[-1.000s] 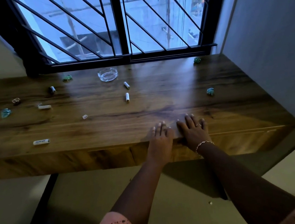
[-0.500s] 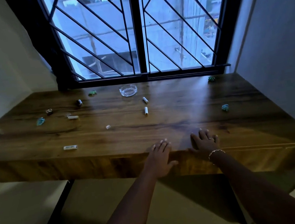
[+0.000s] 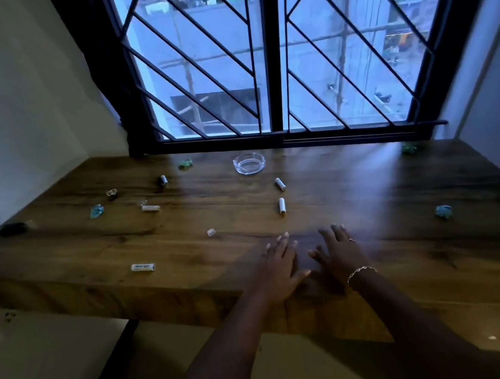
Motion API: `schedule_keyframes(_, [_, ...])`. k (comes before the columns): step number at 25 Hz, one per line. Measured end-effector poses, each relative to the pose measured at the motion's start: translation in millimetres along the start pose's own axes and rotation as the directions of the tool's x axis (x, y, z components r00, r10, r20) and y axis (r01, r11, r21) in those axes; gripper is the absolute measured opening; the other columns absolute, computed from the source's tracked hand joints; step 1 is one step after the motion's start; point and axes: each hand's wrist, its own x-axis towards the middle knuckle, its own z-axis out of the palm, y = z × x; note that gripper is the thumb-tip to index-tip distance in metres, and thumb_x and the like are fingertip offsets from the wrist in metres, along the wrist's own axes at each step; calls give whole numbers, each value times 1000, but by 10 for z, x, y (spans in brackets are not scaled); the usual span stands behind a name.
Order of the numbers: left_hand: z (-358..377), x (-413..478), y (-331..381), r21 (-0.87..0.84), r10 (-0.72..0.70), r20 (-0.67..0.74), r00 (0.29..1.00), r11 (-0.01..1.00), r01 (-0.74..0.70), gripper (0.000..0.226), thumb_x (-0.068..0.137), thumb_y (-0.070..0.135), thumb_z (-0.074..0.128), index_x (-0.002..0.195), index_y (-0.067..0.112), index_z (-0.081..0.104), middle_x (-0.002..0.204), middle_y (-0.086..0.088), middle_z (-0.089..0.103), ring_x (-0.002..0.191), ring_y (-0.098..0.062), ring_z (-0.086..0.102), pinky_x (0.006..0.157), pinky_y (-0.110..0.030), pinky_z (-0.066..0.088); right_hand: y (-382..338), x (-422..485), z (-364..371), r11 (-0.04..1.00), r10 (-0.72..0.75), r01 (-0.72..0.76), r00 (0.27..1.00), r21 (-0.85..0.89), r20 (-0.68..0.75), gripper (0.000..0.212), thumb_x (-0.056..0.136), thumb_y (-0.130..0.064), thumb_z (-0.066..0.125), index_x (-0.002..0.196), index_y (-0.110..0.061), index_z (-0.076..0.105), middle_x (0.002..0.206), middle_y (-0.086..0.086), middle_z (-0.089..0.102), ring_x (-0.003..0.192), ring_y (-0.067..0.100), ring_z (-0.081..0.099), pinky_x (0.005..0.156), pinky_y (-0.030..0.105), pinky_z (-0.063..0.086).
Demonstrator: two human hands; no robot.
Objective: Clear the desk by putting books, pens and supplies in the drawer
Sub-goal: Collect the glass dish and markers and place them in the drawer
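At 6 o'clock on the wooden desk [image 3: 367,194], close to its front edge: left hand [image 3: 277,264] and right hand [image 3: 340,253], side by side, palms down, fingers straight and spread, gripping nothing. Thin ring [image 3: 351,240] on one right finger, chain bracelet [image 3: 361,271] at that wrist.

Loose supplies all on the desk top, none in either hand. At 12 o'clock from the left hand, near: nearer white tube [image 3: 281,206], lying lengthwise toward the window [image 3: 274,62]. Just beyond, apart from it: farther white tube [image 3: 280,184], lying slightly askew. Farther along the same line, close under the window frame: glass ashtray [image 3: 249,163], upright. At 10 o'clock, near: small clear cap [image 3: 211,232]. At 9 o'clock, by the front edge: labelled white tube [image 3: 143,267], lying crosswise. Well out at 10 o'clock: short white tube [image 3: 150,207], then teal wrapper [image 3: 96,211], crumpled. Between 10 and 11 o'clock: dark cylinder [image 3: 163,180] with a pale end. At 11 o'clock, by the window: green wrapper [image 3: 185,164].

From the right hand, between 2 and 3 o'clock, well apart: second teal wrapper [image 3: 444,211], crumpled. At 1 o'clock, at the desk's back edge: second green wrapper [image 3: 409,148].

Drawer: cannot tell where on the desk's front.
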Motion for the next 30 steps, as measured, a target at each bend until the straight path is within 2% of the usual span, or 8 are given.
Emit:
schedule_keyframes(5, [-169, 306, -369, -67, -60, -86, 994, 996, 55, 68, 94, 45, 43, 149, 16, 14, 159, -3, -3, 147, -20, 0, 118, -34, 2, -256, 536, 6, 992, -44, 46, 999, 116, -24, 62, 92, -39, 49, 143, -12, 27, 154, 16, 17, 144, 29, 12, 115, 33, 14])
schedule_keyframes(10, [-318, 616, -611, -25, -49, -138, 989, 999, 46, 69, 94, 45, 45, 149, 13, 17, 159, -7, 2, 146, -20, 4, 117, -30, 2, -383, 971, -75, 981, -45, 57, 997, 187, -68, 50, 92, -27, 52, 137, -11, 39, 144, 13, 37, 127, 33, 41, 101, 36, 35])
schedule_keyframes(17, [-470, 963, -871, -23, -57, -85, 995, 998, 56, 74, 92, 44, 48, 149, 11, 13, 158, -9, 6, 146, -19, 5, 117, -31, 1, -512, 1789, -263, 989, -135, 138, 989, 48, -59, 42, 89, -3, 47, 131, -7, 47, 131, 18, 50, 113, 36, 53, 89, 37, 44])
schedule_keyframes(20, [-490, 1055, -973, -8, -53, -44, 998, 999, 52, 76, 92, 43, 50, 149, 10, 13, 158, -9, 7, 146, -19, 5, 117, -30, 1, -565, 2129, -213, 988, -154, 154, 988, 14, -9, 35, 87, -2, 49, 121, -3, 53, 124, 23, 54, 109, 39, 55, 90, 40, 47])
schedule_keyframes(22, [-478, 1128, -996, -25, -20, -40, 999, 999, 19, 74, 91, 40, 53, 148, 9, 16, 158, -9, 10, 146, -19, 8, 117, -29, 1, -567, 2311, -139, 984, -174, 175, 984, -17, 47, 39, 84, -3, 50, 123, -8, 53, 121, 20, 54, 107, 38, 56, 91, 41, 48])
schedule_keyframes(24, [-441, 1203, -986, -44, 28, -33, 999, 999, -30, 71, 90, 35, 56, 146, 8, 22, 157, -10, 14, 146, -19, 11, 117, -29, 3, -583, 2386, -93, 977, -192, 200, 976, -77, 104, 33, 85, -9, 50, 118, -11, 56, 107, 14, 52, 101, 37, 58, 87, 39, 49])
schedule_keyframes(26, [-411, 1321, -977, -75, 76, -27, 997, 994, -78, 69, 88, 32, 60, 144, 8, 29, 155, -11, 20, 145, -21, 16, 118, -30, 6, -579, 2423, -43, 973, -190, 203, 975, -114, 117, 21, 87, -18, 52, 105, -10, 61, 96, 11, 48, 95, 35, 60, 81, 37, 49])
schedule_keyframes(30, [-371, 1507, -954, -179, 164, 7, 986, 971, -160, 61, 83, 29, 66, 138, 10, 44, 146, -12, 37, 136, -24, 32, 110, -34, 30, -521, 2456, 8, 972, -178, 189, 980, -137, 91, 17, 81, -16, 59, 96, -11, 65, 105, 10, 58, 97, 32, 63, 77, 37, 51])
